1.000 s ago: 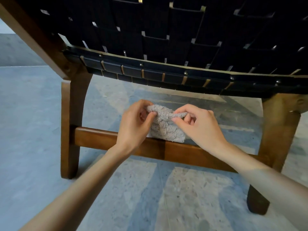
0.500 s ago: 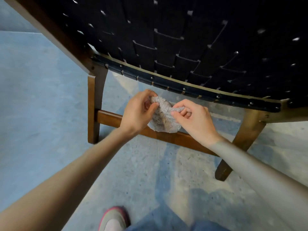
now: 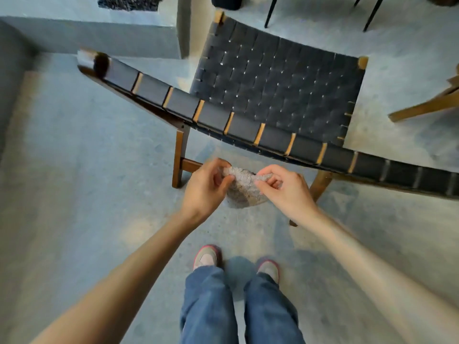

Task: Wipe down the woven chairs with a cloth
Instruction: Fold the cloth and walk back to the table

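Note:
A wooden chair with a black woven seat (image 3: 278,80) stands in front of me, seen from behind and above. Its strap-wrapped top rail (image 3: 248,126) runs across the middle of the view. A small grey fluffy cloth (image 3: 242,191) hangs in the air behind the backrest, below the rail. My left hand (image 3: 205,188) pinches its left edge and my right hand (image 3: 285,188) pinches its right edge. The cloth touches nothing on the chair.
A second wooden chair's leg (image 3: 427,105) juts in at the right edge. Thin black legs (image 3: 270,11) stand at the back. A grey raised step (image 3: 89,36) runs along the left back. My feet and jeans (image 3: 238,301) are below, on the grey floor.
The view has risen from low behind the backrest to standing height, so the seat now shows. Both hands kept hold of the cloth and came up with me.

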